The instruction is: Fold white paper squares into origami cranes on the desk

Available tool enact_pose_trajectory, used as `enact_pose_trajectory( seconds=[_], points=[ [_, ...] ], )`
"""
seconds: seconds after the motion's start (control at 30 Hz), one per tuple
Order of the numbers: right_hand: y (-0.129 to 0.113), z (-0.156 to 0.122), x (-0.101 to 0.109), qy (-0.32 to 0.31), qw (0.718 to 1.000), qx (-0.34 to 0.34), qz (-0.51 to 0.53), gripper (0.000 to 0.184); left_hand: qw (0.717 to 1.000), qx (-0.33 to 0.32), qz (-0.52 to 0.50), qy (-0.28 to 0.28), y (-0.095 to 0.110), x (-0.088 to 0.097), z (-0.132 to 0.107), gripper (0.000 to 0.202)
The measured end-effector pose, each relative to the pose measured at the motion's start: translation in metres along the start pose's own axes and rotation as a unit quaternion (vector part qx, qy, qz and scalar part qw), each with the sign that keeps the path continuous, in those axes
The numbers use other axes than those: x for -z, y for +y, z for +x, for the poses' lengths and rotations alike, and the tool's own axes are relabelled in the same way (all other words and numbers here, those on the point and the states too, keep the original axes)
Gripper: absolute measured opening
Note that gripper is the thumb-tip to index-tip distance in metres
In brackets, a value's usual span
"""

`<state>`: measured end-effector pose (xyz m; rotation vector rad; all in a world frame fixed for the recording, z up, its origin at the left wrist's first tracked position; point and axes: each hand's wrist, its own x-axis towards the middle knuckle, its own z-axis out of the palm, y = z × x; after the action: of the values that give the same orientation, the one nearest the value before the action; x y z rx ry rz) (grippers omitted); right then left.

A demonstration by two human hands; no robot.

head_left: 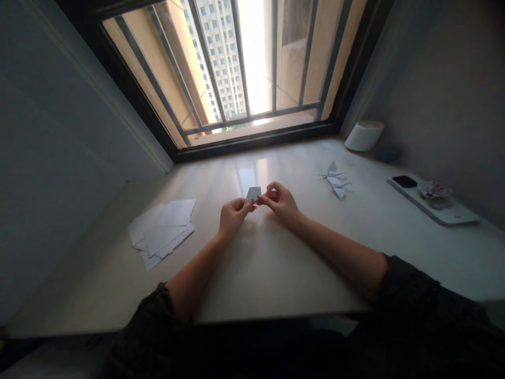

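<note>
Over the middle of a pale table (276, 273), my left hand (232, 217) and my right hand (281, 202) meet on a small folded piece of white paper (253, 193). Both hands pinch it with closed fingers, one from each side, and its upper edge sticks up between them. A loose stack of white paper sheets (163, 231) lies flat to the left of my left hand. Two finished folded paper cranes (335, 180) rest on the table to the right, beyond my right hand.
A barred window (244, 73) fills the wall behind the table. At the back right stands a white roll (363, 136). A white tray (432, 202) at the right edge holds a dark phone and a small round item. Grey walls close in both sides.
</note>
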<state>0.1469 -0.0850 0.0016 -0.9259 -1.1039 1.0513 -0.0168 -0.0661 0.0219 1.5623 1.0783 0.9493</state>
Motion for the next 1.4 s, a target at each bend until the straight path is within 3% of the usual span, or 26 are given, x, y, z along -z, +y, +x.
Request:
enact_pose_trajectory(
  seconds=[0.27, 0.57, 0.97, 1.13, 1.3, 1.4],
  points=[
    [0.005, 0.001, 0.004, -0.003, 0.995, 0.043, -0.089, 0.032, 0.999, 0.024, 0.016, -0.038, -0.007, 0.002, 0.004, 0.043],
    [0.012, 0.006, 0.002, 0.025, 0.999, -0.029, 0.011, 0.042, 0.995, 0.044, -0.019, -0.085, -0.009, 0.003, 0.009, 0.045],
    [0.012, 0.008, 0.002, 0.042, 0.998, -0.023, 0.049, 0.042, 0.996, 0.048, 0.004, -0.069, -0.013, 0.001, 0.012, 0.045],
    [0.010, 0.008, 0.006, 0.054, 0.996, 0.023, -0.075, 0.028, 0.994, 0.043, 0.062, -0.080, -0.009, -0.004, 0.017, 0.047],
    [0.008, 0.010, 0.018, 0.062, 0.975, 0.059, -0.206, 0.010, 0.972, 0.107, 0.067, -0.198, 0.011, -0.005, 0.027, 0.050],
    [0.010, 0.014, 0.024, 0.052, 0.964, 0.049, -0.254, 0.008, 0.978, 0.101, 0.073, -0.167, 0.011, -0.008, 0.033, 0.051]
  ],
)
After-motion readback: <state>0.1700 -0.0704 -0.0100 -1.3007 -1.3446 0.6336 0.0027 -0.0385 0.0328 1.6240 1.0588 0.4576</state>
